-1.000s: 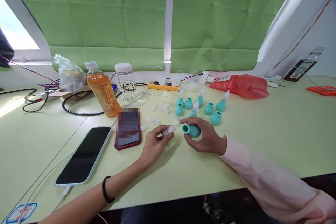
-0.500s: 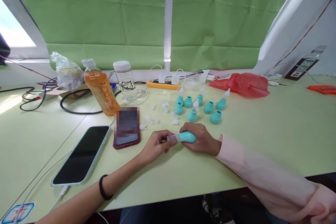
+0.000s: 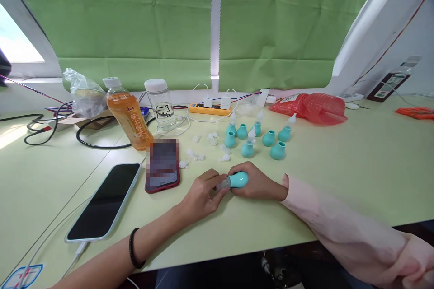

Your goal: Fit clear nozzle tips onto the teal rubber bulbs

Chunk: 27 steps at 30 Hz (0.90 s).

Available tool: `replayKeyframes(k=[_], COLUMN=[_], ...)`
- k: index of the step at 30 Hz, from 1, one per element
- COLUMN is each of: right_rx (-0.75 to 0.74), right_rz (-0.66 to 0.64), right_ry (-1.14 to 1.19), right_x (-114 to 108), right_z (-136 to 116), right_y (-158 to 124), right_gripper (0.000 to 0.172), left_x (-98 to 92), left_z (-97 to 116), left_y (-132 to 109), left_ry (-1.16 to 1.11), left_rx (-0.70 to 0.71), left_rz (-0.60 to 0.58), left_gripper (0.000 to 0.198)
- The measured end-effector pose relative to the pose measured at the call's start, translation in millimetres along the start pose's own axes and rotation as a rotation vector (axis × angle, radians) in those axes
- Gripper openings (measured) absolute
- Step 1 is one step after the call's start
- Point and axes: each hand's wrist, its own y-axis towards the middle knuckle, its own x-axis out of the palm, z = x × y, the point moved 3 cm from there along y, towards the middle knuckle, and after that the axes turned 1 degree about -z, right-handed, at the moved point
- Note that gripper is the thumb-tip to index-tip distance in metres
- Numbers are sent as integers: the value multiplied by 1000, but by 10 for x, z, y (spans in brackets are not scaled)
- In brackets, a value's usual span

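Observation:
My right hand (image 3: 259,185) grips a teal rubber bulb (image 3: 238,179) low over the green table (image 3: 356,176). My left hand (image 3: 202,193) pinches a small clear plastic tip (image 3: 224,184) that sits at the bulb's mouth. Both hands meet at the table's middle front. Behind them stand several more teal bulbs (image 3: 257,137), some with clear tips on them, and loose clear tips (image 3: 203,149) lie scattered to their left.
A red-cased phone (image 3: 162,165) and a larger dark phone (image 3: 104,201) on a cable lie to the left. An orange drink bottle (image 3: 129,114), a clear jar (image 3: 160,104), a power strip (image 3: 210,109), black cables (image 3: 50,126) and a red bag (image 3: 310,107) line the back.
My hands came together and sank toward the table. The clear tip, held apart from the bulb a second ago, now sits at the bulb's mouth.

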Motion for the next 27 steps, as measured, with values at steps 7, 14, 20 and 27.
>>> replayKeyframes(k=[7,14,20,27], right_rx=[84,113,-229,-185], right_rz=[-59,-186,152,237], right_ry=[23,275,-44,-965], right_x=[-74,-3,-78,-41], right_z=[66,-56,-59,69], right_y=[-8,-13,28,199], right_gripper=[13,18,32,31], left_x=[15,-38,-150,-97], left_z=[15,-98,-164,-106], left_y=[-17,51,71,57], left_ry=[-50,-643,-738,-663], left_rx=[23,-371,-414,-370], left_rz=[27,177,441,339], left_gripper=[30,23,16,28])
